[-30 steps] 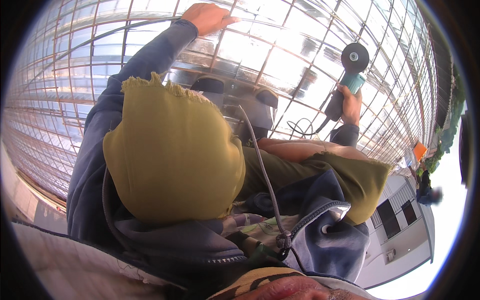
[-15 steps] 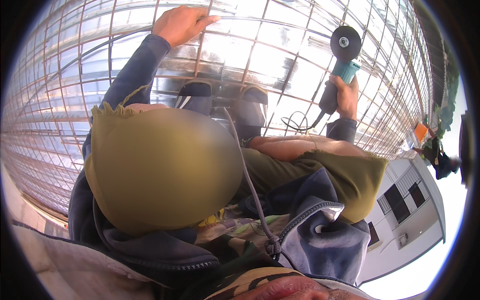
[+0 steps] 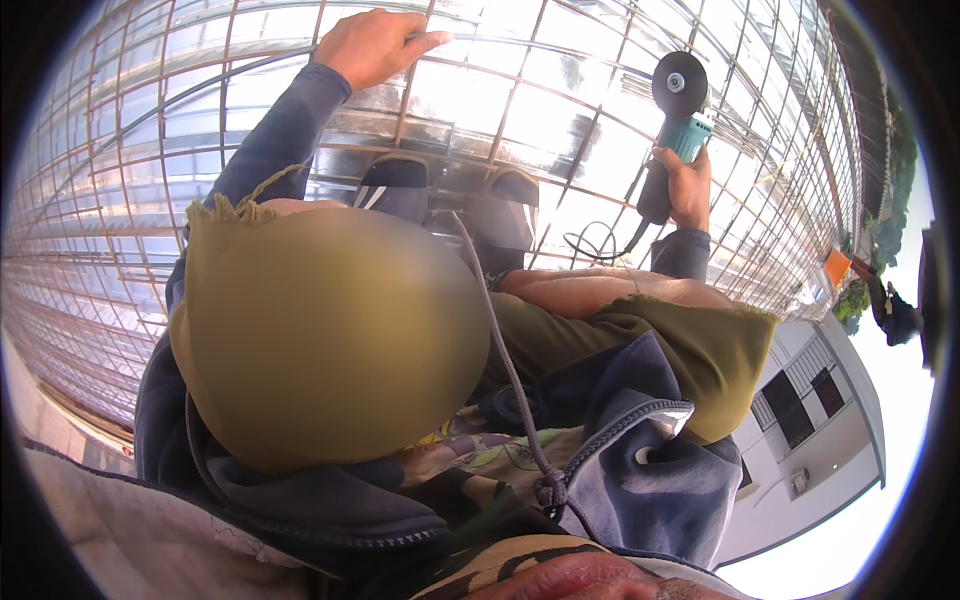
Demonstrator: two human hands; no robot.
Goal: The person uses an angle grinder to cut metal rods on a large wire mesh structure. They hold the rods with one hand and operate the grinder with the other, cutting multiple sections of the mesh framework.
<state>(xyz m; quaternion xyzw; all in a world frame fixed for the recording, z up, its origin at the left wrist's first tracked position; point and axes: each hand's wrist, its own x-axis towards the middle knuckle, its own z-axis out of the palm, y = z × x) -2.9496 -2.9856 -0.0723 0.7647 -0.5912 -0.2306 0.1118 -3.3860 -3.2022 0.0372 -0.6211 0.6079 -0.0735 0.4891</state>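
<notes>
My right hand [image 3: 688, 185] is wrapped round the body of a teal and black angle grinder [image 3: 688, 135]. The grinder's dark round disc [image 3: 680, 85] points away from me, over the steel mesh. At the far left, my left hand [image 3: 370, 50] is closed round a long grey steel bar [image 3: 215, 85] that lies across the mesh [image 3: 405, 115]. The bar runs out to both sides of this hand. From the grinder's rear, a black power cord [image 3: 600, 250] loops down beside my knee.
Both my shoes [image 3: 395, 185] rest on the rusty rod grid, above shiny silver sheeting [image 3: 480, 105]. Beyond the mesh at the right are a pale building [image 3: 820, 440], an orange object [image 3: 838, 266] and another person in dark clothes [image 3: 895, 315].
My left hand appears slightly farther right, still on the bar. The grinder has shifted a little left in view. The other person at the far right has changed posture, an arm now toward the orange object.
</notes>
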